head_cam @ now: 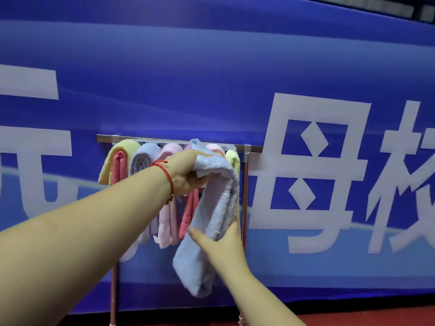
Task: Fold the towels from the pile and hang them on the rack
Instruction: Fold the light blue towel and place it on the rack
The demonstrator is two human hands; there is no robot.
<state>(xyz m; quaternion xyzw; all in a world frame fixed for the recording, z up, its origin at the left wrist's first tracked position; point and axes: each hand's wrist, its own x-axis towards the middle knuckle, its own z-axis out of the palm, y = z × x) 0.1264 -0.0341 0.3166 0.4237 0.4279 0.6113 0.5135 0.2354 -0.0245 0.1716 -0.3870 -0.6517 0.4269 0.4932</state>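
Your left hand (186, 175) is up at rack height, fingers curled round the folded top of the blue towel (211, 208), gripping it at the bend. Your right hand (221, 241) sits lower, fingers straight and laid flat against the towel's hanging part, steadying it rather than clasping it.

The towel's long axis runs near vertical, tilting slightly down and to the left; its fold is at the top, its free ends hang well below your right hand.

Key relation: the fold lies just in front of the rack (253, 148) bar, at about the bar's height, over the right portion of the rail. Whether the towel is already draped over the bar or only held against it, you cannot tell from here; your left hand hides the contact.

Left hand is the nearer one to the bar, so the seating move looks to be its job.

Outward: hung towels crowd the rail: yellow towel (117, 151), grey-blue towel (143, 158), pink towel (168, 220), a pale yellow-green towel (234, 160) at the right end. The free slot appears narrow, between pink and yellow-green. Behind it all hangs the blue banner (211, 78).
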